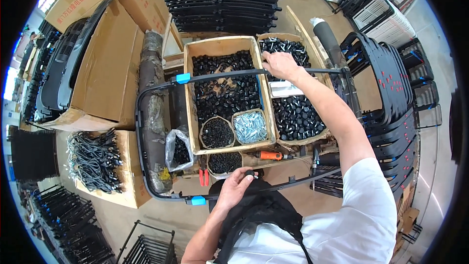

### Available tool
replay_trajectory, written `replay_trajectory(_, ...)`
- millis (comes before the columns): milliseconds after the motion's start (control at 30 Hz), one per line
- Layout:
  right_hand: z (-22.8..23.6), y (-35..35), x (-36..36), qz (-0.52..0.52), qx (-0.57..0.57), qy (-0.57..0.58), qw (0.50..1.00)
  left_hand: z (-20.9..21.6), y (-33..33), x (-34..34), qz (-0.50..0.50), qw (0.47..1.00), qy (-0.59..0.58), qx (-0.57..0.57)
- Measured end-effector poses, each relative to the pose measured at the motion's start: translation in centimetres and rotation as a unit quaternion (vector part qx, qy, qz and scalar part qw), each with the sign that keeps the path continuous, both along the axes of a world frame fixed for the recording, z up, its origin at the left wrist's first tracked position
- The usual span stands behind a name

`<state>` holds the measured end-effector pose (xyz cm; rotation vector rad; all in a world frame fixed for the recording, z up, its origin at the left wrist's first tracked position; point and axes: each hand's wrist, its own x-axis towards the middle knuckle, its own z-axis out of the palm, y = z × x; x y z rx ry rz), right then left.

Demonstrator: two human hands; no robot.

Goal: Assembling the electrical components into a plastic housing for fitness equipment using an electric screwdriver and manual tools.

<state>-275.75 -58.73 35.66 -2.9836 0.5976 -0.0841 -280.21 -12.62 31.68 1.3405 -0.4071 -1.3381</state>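
Observation:
A black rectangular frame with rounded left corners (222, 75) lies across wooden bins in front of me. Just inside its near bar, my left hand (233, 189) pinches a small black screw-on foot (249, 173) with a metal stud. My right hand (283, 65) reaches to the far bar, at the left edge of a bin of black feet with studs (288, 48). Its fingers are curled together; what they grip, if anything, is hidden. Blue tape pieces (183, 78) wrap both long bars.
A wooden box (189, 102) holds black caps, small black parts and silver screws (250, 127). Round black feet (298, 117) fill the bin beside it. Red-handled pliers (203, 177) and an orange power tool (270, 156) lie nearer me. Cables (95, 159) and stacked frames (391, 78) stand around.

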Motion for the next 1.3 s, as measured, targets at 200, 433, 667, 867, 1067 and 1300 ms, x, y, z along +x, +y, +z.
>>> replay_trajectory(200,-2.0,-0.6,0.8,-0.042,0.029,-0.011,0.999,-0.5,-0.9,-3.8,-0.020,0.986,-0.165,0.030)
replay_trajectory(433,0.8,0.0,1.6,-0.032,0.024,0.065,0.997,-0.1,-2.3,-7.5,-0.085,0.969,-0.226,0.052)
replay_trajectory(667,-1.5,-1.2,1.5,-0.052,0.022,-0.004,0.998,-0.8,-2.5,-9.5,-0.186,0.943,-0.277,0.010)
replay_trajectory(867,-1.1,-1.7,2.2,-0.035,0.113,0.028,0.993,-0.5,-2.5,-9.3,-0.213,0.891,-0.389,-0.100)
replay_trajectory(1067,-1.3,-4.4,2.0,0.028,0.098,0.115,0.988,-0.6,-3.2,-9.5,-0.258,0.906,-0.322,-0.090)
replay_trajectory(1300,1.5,-1.7,1.5,0.031,0.037,0.071,0.996,-1.0,-3.2,-9.7,-0.206,0.939,-0.276,-0.011)
